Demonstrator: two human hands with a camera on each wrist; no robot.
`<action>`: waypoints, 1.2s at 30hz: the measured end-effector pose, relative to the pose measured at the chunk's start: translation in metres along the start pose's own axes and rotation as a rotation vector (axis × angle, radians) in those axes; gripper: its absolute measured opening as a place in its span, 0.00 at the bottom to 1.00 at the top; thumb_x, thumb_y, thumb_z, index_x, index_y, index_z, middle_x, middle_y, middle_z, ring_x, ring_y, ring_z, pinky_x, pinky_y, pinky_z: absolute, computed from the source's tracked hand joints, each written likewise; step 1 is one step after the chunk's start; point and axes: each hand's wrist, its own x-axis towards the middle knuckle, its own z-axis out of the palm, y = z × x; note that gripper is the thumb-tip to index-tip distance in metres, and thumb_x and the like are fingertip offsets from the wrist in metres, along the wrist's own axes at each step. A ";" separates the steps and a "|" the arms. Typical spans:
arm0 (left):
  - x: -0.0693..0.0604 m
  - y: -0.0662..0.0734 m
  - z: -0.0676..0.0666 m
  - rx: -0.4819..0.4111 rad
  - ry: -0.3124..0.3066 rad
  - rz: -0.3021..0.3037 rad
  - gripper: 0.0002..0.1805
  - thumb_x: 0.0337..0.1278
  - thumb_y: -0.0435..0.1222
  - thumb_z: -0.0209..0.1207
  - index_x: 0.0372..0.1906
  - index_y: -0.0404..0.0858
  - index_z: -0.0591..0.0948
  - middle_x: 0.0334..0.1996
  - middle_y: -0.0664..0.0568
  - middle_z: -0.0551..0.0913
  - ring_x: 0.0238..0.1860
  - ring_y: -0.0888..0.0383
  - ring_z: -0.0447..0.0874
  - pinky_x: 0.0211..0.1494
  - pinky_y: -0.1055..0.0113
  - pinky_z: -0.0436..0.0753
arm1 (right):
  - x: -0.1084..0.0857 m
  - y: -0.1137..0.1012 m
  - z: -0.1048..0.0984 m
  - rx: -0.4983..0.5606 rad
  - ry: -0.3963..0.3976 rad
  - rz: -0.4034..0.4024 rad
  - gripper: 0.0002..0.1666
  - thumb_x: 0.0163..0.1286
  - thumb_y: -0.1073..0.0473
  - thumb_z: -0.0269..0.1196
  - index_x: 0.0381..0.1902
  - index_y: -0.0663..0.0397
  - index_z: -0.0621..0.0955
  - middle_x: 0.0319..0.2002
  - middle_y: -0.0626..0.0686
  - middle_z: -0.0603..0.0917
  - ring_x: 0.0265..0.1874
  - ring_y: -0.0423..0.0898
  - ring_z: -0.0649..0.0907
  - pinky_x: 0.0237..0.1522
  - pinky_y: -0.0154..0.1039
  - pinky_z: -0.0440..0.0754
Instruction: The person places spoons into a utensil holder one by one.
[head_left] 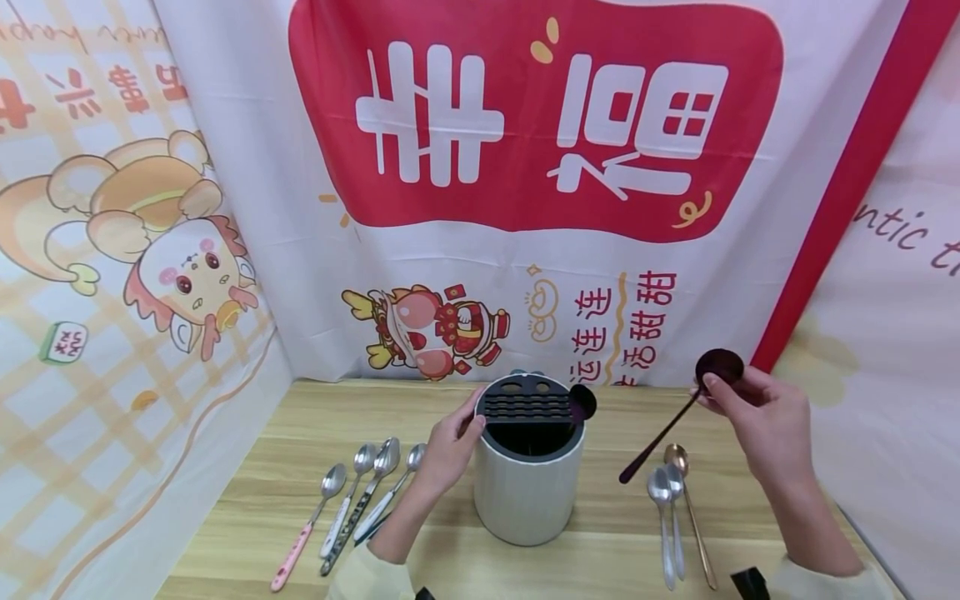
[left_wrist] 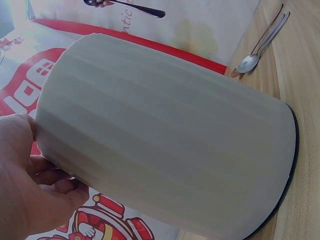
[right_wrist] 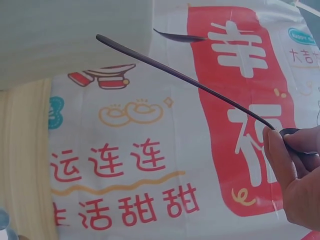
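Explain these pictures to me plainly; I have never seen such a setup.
No machine here: a person works bare-handed. The wide picture comes from a camera on the head, looking forward and down; the others from cameras on the left and right wrists. The right grip pinches a dark spoon near its bowl, handle slanting down. The left grip holds the rim of a pale canister with a slotted top, where the bowl of a second dark spoon shows. On the wooden table lie several spoons left of the canister, and two silver spoons and a coppery spoon right of it.
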 end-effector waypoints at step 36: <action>-0.002 0.003 0.000 0.018 0.010 -0.021 0.29 0.76 0.50 0.47 0.76 0.51 0.63 0.75 0.50 0.66 0.73 0.48 0.69 0.71 0.52 0.73 | 0.005 -0.037 0.047 -0.017 0.139 -0.119 0.16 0.62 0.71 0.68 0.49 0.70 0.85 0.36 0.48 0.90 0.30 0.39 0.90 0.33 0.31 0.87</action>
